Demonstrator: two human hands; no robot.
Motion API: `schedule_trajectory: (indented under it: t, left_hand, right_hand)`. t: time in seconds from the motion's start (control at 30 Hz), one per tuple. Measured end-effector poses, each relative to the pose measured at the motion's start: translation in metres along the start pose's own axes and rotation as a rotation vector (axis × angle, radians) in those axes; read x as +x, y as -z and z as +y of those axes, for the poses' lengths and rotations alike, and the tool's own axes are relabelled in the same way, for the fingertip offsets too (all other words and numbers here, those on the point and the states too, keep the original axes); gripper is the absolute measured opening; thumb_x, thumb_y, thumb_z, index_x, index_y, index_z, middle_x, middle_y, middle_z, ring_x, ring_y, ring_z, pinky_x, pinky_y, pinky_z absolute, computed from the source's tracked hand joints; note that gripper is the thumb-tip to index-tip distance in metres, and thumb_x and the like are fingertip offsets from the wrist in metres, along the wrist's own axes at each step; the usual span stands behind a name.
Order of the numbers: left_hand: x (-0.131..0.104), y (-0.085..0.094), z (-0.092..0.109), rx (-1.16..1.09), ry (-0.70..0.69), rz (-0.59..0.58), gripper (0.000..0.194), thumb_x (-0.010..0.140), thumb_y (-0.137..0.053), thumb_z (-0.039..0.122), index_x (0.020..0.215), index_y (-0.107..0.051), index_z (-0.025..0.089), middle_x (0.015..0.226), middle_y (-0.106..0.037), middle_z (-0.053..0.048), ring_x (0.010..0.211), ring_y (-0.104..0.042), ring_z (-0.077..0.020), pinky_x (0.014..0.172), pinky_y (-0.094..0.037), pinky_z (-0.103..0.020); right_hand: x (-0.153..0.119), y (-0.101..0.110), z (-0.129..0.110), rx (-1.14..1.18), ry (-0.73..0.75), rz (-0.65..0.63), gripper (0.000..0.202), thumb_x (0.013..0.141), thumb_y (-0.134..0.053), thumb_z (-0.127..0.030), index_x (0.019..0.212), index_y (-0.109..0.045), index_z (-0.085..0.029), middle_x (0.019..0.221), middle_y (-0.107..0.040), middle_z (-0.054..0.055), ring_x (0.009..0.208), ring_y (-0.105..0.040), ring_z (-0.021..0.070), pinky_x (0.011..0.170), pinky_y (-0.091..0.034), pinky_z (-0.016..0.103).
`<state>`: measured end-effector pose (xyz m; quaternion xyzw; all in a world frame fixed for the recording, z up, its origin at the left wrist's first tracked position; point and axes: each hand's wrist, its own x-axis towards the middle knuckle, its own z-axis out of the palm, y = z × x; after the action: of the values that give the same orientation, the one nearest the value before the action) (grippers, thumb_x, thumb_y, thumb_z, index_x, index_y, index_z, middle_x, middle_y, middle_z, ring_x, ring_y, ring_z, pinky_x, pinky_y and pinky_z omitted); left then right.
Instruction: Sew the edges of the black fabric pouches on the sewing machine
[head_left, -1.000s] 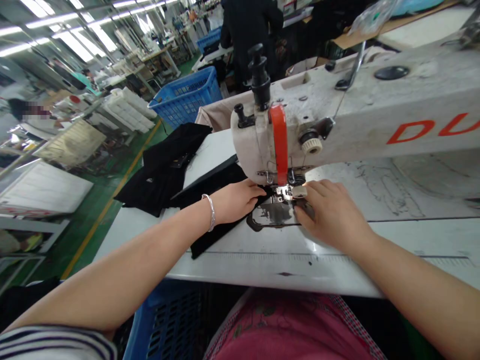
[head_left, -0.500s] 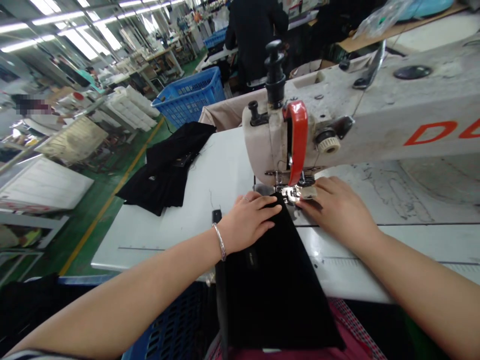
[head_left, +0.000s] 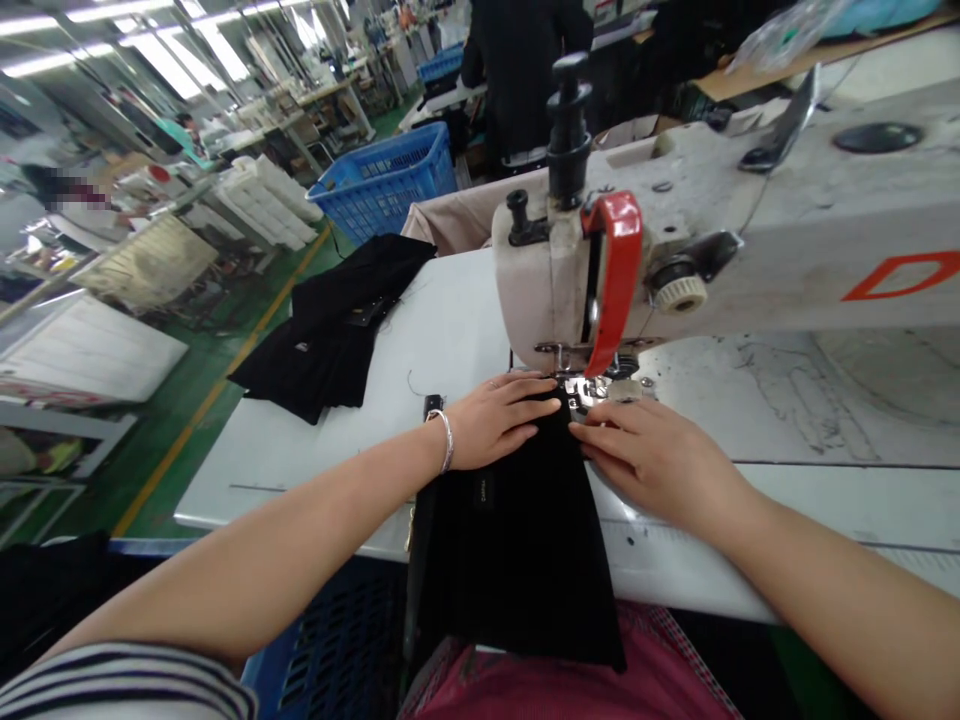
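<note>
Two bare hands are seen in the head view, placed either side of the work at the presser foot of a sewing machine. A black cloth piece is laid on the white table, its far end at the foot, its near end hung over the table's front edge against a pink garment.

Risks, as judged: the cloth could be pulled askew if its hung end is dragged by its own weight or caught on the table edge; a pucker could be trapped if it is pressed unevenly; fingertips could be nipped, so close to the foot are they placed.

Grip: the left hand is laid palm down, fingers loosely spread toward the foot; the cloth is pressed from above and no pinch is seen. The right hand is bent, its fingertips set at the cloth's right edge, just in front of the foot. Whether that edge is pinched or merely touched cannot be told, the thumb being poorly seen.

Off to the left, more black pieces are heaped at the table's end.
</note>
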<state>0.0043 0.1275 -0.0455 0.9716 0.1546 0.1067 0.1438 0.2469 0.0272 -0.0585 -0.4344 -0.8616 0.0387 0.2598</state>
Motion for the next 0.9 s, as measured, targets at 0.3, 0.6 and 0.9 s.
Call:
schedule_trajectory:
  t: [0.3, 0.6, 0.9]
  left_hand:
    - [-0.021, 0.016, 0.092, 0.086, 0.193, -0.165, 0.089, 0.077, -0.062, 0.063, 0.148, -0.030, 0.019, 0.153, -0.029, -0.015, 0.145, -0.016, -0.0362, 0.115, -0.022, -0.059]
    - [-0.079, -0.016, 0.172, -0.125, 0.351, 0.150, 0.042, 0.098, -0.037, 0.022, 0.139, -0.044, 0.020, 0.139, -0.053, -0.006, 0.132, -0.047, -0.0204, 0.112, -0.041, -0.040]
    - [-0.089, 0.002, 0.172, -0.141, 0.823, 0.635, 0.021, 0.096, -0.044, 0.026, 0.096, -0.064, 0.020, 0.073, -0.064, 0.000, 0.068, -0.063, -0.0165, 0.062, -0.053, -0.026]
  right_hand:
    - [-0.012, -0.002, -0.002, 0.092, -0.001, -0.017, 0.013, 0.091, -0.054, -0.026, 0.094, -0.066, -0.021, 0.095, -0.063, 0.007, 0.093, -0.059, 0.0232, 0.085, -0.050, 0.043]
    - [-0.095, 0.004, -0.097, 0.393, -0.386, 0.159, 0.027, 0.091, -0.052, -0.027, 0.117, -0.058, -0.031, 0.116, -0.063, 0.007, 0.105, -0.061, 0.0259, 0.088, -0.057, 0.045]
    - [-0.015, 0.001, -0.097, 1.506, -0.941, 0.235, 0.058, 0.082, -0.065, -0.031, 0.134, -0.039, -0.030, 0.153, -0.028, 0.010, 0.094, -0.066, 0.0188, 0.078, -0.061, 0.037]
